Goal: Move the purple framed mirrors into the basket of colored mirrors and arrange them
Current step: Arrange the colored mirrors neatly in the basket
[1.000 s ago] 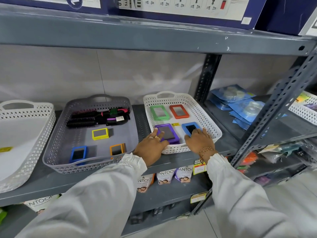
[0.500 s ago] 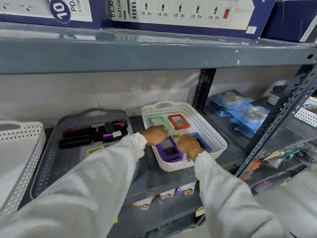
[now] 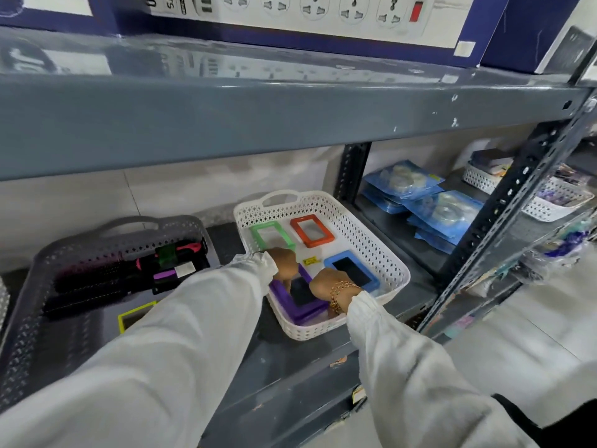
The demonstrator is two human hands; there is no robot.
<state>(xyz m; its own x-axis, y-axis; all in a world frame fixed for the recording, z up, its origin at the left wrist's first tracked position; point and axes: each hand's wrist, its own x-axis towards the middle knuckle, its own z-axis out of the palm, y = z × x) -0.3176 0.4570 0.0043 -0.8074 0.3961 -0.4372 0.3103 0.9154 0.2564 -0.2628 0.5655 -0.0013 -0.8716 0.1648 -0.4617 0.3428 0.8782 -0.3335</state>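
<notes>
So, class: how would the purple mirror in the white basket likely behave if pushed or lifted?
The purple mirror looks stiff, with a thick flat frame, so it would probably slide, not roll. Lying flat in the white basket, it seems unlikely to tip. Its glass face is likely fragile.

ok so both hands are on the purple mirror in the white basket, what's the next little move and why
Probably nudge the purple mirror square to the blue one. It lies flat in the white basket at the near left, under the left hand and right hand, and looks slightly skewed.
</notes>
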